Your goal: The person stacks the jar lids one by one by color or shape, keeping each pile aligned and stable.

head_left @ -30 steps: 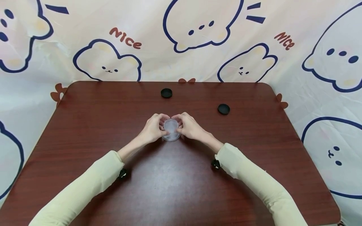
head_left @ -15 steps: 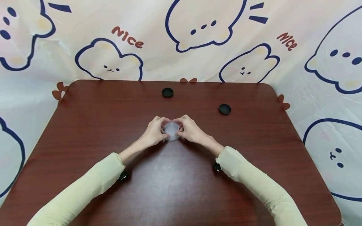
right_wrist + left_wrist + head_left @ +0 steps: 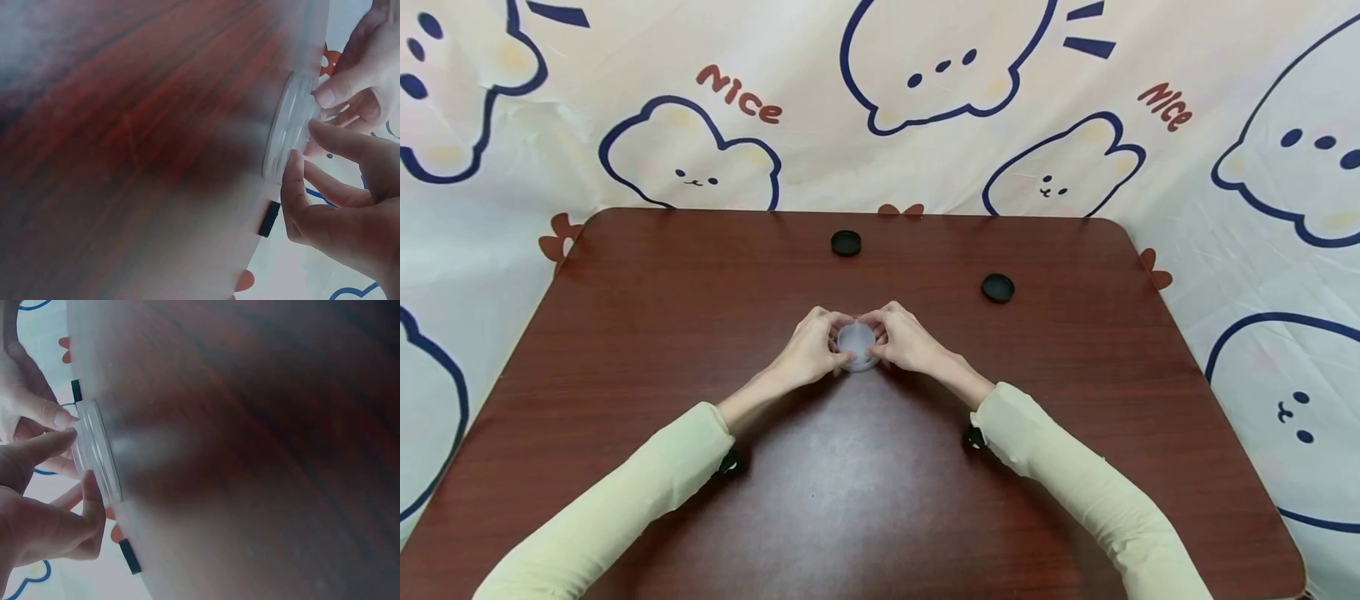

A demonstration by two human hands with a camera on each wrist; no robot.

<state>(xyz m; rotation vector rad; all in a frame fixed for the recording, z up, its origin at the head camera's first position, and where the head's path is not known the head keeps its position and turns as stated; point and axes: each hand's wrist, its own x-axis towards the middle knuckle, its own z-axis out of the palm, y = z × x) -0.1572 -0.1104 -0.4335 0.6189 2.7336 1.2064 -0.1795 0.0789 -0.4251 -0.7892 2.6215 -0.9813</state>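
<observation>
Two clear round plastic dishes, a narrower one (image 3: 855,337) above a wider one (image 3: 862,364), stand stacked at the middle of the table. Seen from the side in the left wrist view, the stacked rims (image 3: 100,453) lie flat and close together. My left hand (image 3: 808,346) pinches the upper dish from the left with thumb and curled fingers. From the right, my right hand (image 3: 908,337) grips it the same way, its thumb and fingers (image 3: 297,181) at the rim. The index fingers of both hands nearly meet at the far side. Some fingertips are hidden behind the dishes.
Two round black shallow caps lie farther back on the brown table (image 3: 700,275): one black cap (image 3: 846,243) near the back edge, the other black cap (image 3: 997,288) to the right. A printed cloth (image 3: 820,167) hangs around the back and sides.
Both hands have come down slightly with the upper dish, so it sits closer to the wider one. The black caps stay in place; the head view shifts a little.
</observation>
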